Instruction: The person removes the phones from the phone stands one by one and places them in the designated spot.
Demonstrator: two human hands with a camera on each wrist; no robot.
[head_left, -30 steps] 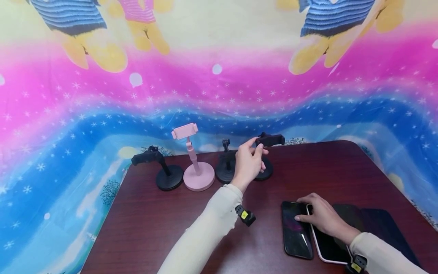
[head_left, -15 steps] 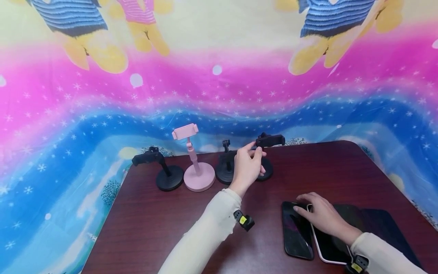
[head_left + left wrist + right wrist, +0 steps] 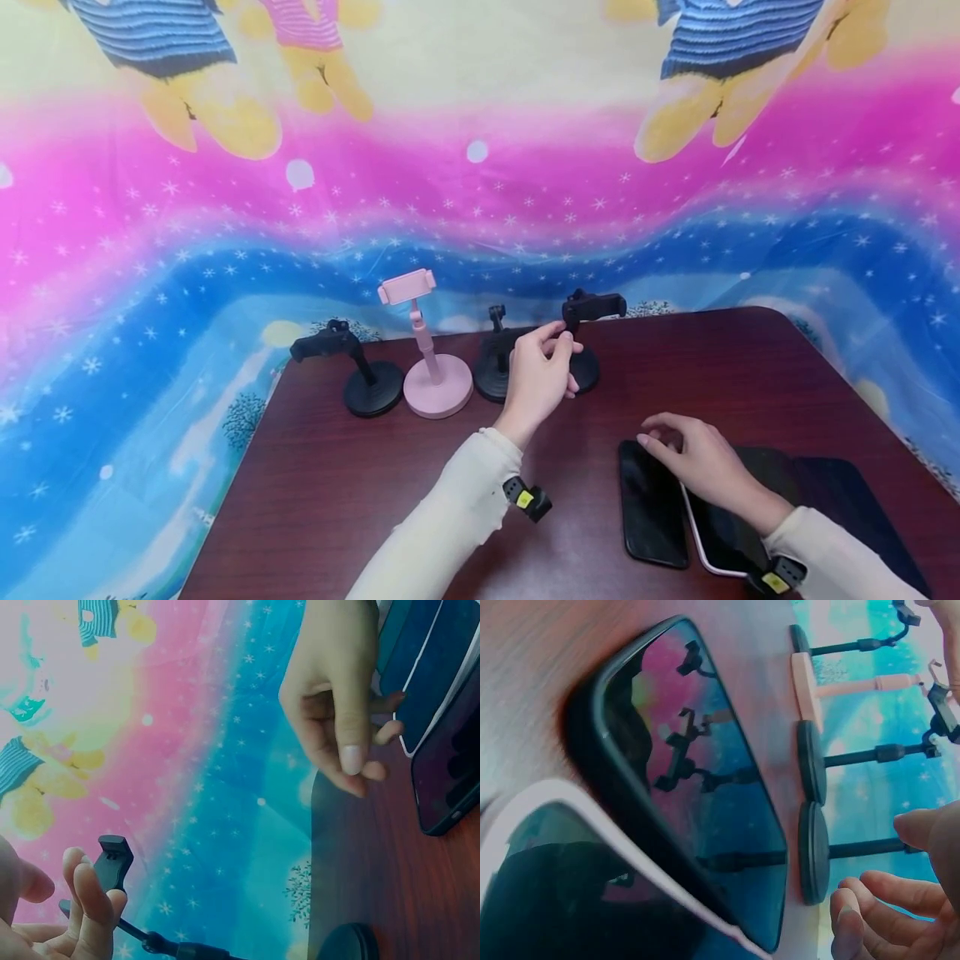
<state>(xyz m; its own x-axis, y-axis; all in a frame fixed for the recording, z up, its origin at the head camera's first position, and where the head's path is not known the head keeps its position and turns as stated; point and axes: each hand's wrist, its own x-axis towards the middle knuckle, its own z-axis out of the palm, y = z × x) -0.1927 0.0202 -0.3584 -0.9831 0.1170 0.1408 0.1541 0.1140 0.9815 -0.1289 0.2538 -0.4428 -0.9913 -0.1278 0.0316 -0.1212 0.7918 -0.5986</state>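
Observation:
My left hand (image 3: 536,375) is beside the rightmost black phone stand (image 3: 602,307), fingers loosely bent and nothing held. In the left wrist view, the stand's black clamp (image 3: 114,859) shows just behind the fingers of that hand. My right hand (image 3: 701,462) hovers at the far end of a black phone (image 3: 651,512) lying flat on the table. Its fingers are relaxed and hold nothing; the right wrist view shows a gap between them and the phone. A second phone with a white edge (image 3: 723,537) lies partly under the right hand and wrist.
Along the table's back edge stand a black phone stand (image 3: 372,390), a pink one (image 3: 438,387) and another black one (image 3: 491,379). Further dark flat devices (image 3: 832,492) lie at the right. A printed cloth (image 3: 480,200) hangs behind the table (image 3: 360,500).
My left hand has come off the rightmost stand's clamp and drawn slightly down and left. My right thumb and fingers have lifted from the black phone.

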